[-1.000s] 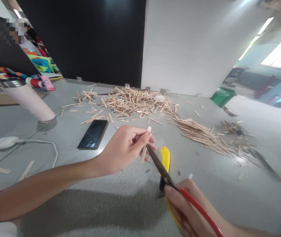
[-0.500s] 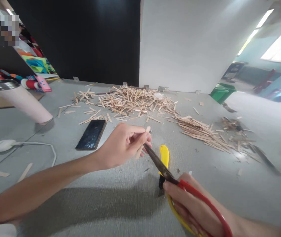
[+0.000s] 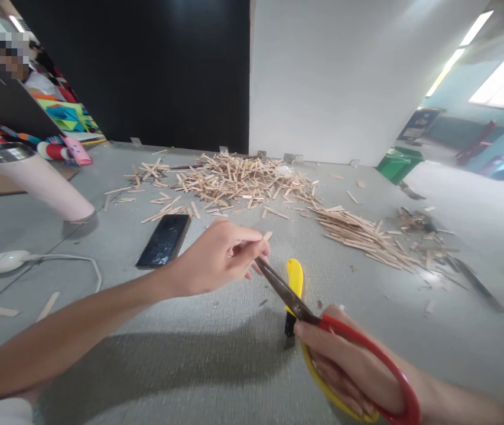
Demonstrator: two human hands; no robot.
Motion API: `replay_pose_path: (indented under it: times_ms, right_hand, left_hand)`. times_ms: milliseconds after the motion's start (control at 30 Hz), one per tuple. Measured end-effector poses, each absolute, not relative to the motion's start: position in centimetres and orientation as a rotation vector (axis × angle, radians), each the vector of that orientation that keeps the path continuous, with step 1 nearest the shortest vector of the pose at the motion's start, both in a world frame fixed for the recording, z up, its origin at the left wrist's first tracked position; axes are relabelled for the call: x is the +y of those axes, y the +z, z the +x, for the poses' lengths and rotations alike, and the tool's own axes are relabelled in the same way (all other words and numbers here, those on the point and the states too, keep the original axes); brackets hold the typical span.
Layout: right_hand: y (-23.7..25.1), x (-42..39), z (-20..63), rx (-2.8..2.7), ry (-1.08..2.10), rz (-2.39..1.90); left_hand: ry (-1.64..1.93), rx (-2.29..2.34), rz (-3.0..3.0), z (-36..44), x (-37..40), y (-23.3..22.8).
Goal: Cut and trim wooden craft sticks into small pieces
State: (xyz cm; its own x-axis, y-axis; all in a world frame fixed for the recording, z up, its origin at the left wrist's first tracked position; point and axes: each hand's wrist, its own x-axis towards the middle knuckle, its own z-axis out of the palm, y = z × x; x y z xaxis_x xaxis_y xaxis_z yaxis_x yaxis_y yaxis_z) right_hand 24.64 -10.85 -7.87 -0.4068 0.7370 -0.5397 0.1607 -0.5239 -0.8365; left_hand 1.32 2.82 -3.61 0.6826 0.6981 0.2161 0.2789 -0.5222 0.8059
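Note:
Between the thumb and fingers of my left hand (image 3: 225, 257) is a wooden craft stick (image 3: 268, 236); only its short tip shows past the fingertips. My right hand (image 3: 344, 354) is wrapped round the red and yellow handles of a pair of scissors (image 3: 289, 295). The dark blades reach up to my left fingertips and look nearly together; their points are partly hidden there. Just behind the blades, a yellow utility knife (image 3: 295, 276) with a black end lies on the grey table (image 3: 216, 330).
A loose heap of short stick pieces (image 3: 243, 180) spreads along the panels. Longer sticks (image 3: 362, 236) lie stacked to its right. A phone (image 3: 163, 241), a pink bottle (image 3: 48, 183) and a white corded device (image 3: 6, 261) are on the left. A person (image 3: 7, 56) is behind the panel.
The part of the stick that stuck out below my left fingers is no longer visible. The scissor blades have closed further and shifted slightly. My left hand stays nearly in place.

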Motion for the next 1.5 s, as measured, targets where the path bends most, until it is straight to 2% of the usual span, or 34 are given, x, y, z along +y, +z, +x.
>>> replay_pose_path:
  times_ms: [700, 1167, 1367, 1500]
  right_hand:
    - [-8.2, -10.1, 24.7, -1.136, 2.064, -1.446]
    - [-6.3, -9.7, 24.0, -1.312, 1.719, -1.549]
    - [-6.7, -10.4, 24.2, -1.443, 1.677, -1.322]
    - [-5.8, -11.1, 24.0, -1.447, 1.681, -1.327]
  left_hand:
    - [0.463, 0.516, 2.156, 0.9, 5.2, -3.9]
    - [0.524, 0.635, 1.544, 1.2, 4.5, -3.4]
    - [0.585, 0.561, 1.611, 1.1, 2.6, -2.3]
    - [0.625, 0.587, 1.630, 1.0, 1.1, -2.2]
